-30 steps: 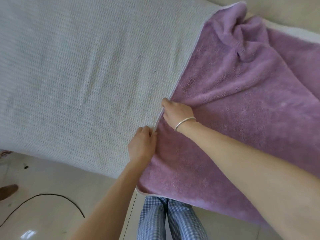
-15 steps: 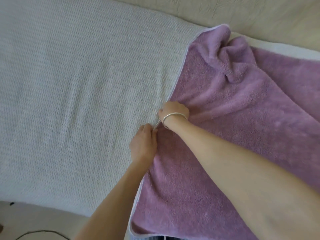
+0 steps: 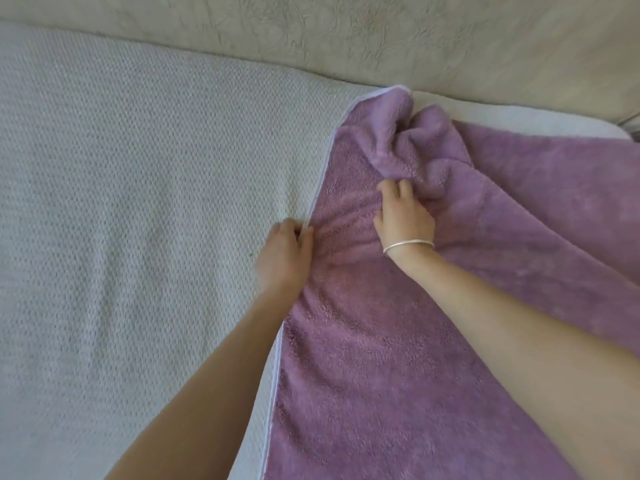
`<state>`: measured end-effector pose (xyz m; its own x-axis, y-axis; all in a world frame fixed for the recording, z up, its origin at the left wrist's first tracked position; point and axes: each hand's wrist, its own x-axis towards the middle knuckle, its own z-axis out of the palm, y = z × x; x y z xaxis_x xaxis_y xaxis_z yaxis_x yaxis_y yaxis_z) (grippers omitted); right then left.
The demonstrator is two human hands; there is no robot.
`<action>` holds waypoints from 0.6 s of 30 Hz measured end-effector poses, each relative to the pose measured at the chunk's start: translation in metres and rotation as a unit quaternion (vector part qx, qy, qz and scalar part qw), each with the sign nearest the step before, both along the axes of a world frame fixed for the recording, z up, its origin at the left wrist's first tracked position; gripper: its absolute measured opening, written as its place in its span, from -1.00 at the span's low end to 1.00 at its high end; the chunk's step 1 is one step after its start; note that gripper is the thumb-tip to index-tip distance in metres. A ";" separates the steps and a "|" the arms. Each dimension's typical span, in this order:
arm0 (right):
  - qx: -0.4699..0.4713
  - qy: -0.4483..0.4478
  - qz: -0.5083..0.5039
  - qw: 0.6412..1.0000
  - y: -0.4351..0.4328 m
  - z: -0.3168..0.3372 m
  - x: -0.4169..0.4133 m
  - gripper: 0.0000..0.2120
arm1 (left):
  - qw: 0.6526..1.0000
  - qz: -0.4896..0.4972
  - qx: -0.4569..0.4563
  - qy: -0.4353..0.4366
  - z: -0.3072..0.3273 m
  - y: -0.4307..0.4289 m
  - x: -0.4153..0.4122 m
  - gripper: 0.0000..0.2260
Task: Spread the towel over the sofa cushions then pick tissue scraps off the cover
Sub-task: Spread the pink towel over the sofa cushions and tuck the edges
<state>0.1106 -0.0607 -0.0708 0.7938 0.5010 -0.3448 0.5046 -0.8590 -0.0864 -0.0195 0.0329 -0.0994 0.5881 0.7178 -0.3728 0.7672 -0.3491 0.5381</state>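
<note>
**Item 1, nearest: purple towel** (image 3: 381, 358). Plush pile with a white piped hem. It lies over the right part of the seat. The near stretch is fairly flat, and its hem runs diagonally up the middle of the view.

**Item 2: left hand** (image 3: 282, 258). Sits at the hem, partway up. The fingers are curled under and the thumb closes against them, pinching the hem.

**Item 3: right hand** (image 3: 403, 216). Lies on the towel beyond and to the right of the left hand, with a silver bangle (image 3: 408, 244) at the wrist. The fingers (image 3: 398, 190) reach forward with their tips sunk in the pile. Whether they have hold of cloth cannot be told.

**Item 4: bunched fold** (image 3: 415, 147). The far corner of the towel is crumpled in a heap, just beyond the right fingertips.

**Item 5: sofa cover** (image 3: 121, 202). Pale waffle weave, bare across the whole left side. No tissue scraps show on it.

**Item 6, farthest: sofa backrest** (image 3: 346, 36). Cream, with a crinkled texture.

**Progress:** spreading looks partly done. The far corner has yet to be flattened and much of the cover is still uncovered. Scrap-picking is not begun.

**Containers:** none in view.
</note>
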 end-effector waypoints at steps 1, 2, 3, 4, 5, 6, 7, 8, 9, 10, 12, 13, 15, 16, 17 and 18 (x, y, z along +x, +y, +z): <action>-0.013 -0.011 -0.006 1.000 -0.007 0.001 0.012 -0.68 | 1.000 -0.004 0.008 0.000 -0.002 0.005 0.013 -0.70; -0.024 -0.009 -0.002 1.000 -0.011 0.001 0.018 -0.66 | 1.000 -0.004 0.014 0.001 -0.003 0.010 0.023 -0.69; -0.031 -0.004 0.005 1.000 -0.013 -0.001 0.023 -0.66 | 1.000 -0.006 0.016 -0.002 -0.004 0.013 0.034 -0.69; -0.036 -0.001 0.011 0.999 -0.014 -0.003 0.030 -0.68 | 1.000 -0.015 0.015 -0.010 -0.006 0.014 0.050 -0.70; -0.042 -0.001 0.023 0.999 -0.012 -0.005 0.034 -0.72 | 0.999 -0.024 0.016 -0.020 -0.005 0.015 0.061 -0.73; -0.048 0.000 0.035 0.998 -0.008 -0.007 0.039 -0.75 | 0.999 -0.029 0.020 -0.034 -0.004 0.017 0.070 -0.76; -0.047 0.001 0.047 0.998 -0.003 -0.008 0.042 -0.76 | 0.998 -0.022 0.028 -0.050 -0.003 0.021 0.076 -0.79; -0.035 0.003 0.057 0.998 0.004 -0.009 0.046 -0.76 | 0.997 -0.001 0.043 -0.063 -0.002 0.027 0.078 -0.81; -0.013 0.006 0.071 0.997 0.012 -0.009 0.046 -0.76 | 0.995 0.029 0.059 -0.073 -0.002 0.035 0.074 -0.83; 0.012 0.007 0.090 0.996 0.020 -0.010 0.046 -0.76 | 0.993 0.060 0.071 -0.074 -0.003 0.042 0.068 -0.84; 0.041 0.016 0.125 0.991 0.034 -0.012 0.041 -0.77 | 0.991 0.097 0.072 -0.052 -0.007 0.050 0.051 -0.83; 0.045 0.028 0.130 0.990 0.037 -0.013 0.039 -0.78 | 0.992 0.102 0.063 -0.035 -0.008 0.050 0.046 -0.83; 0.061 0.052 0.118 0.990 0.037 -0.013 0.040 -0.81 | 0.993 0.108 0.048 -0.018 -0.009 0.048 0.047 -0.84; 0.080 0.056 0.110 0.989 0.035 -0.012 0.043 -0.83 | 0.992 0.113 0.046 -0.013 -0.008 0.049 0.053 -0.85; 0.100 0.053 0.101 0.988 0.033 -0.010 0.047 -0.83 | 0.992 0.114 0.044 -0.010 -0.006 0.051 0.059 -0.86; 0.125 0.042 0.084 0.988 0.031 -0.008 0.052 -0.83 | 0.993 0.109 0.042 -0.011 -0.005 0.053 0.065 -0.85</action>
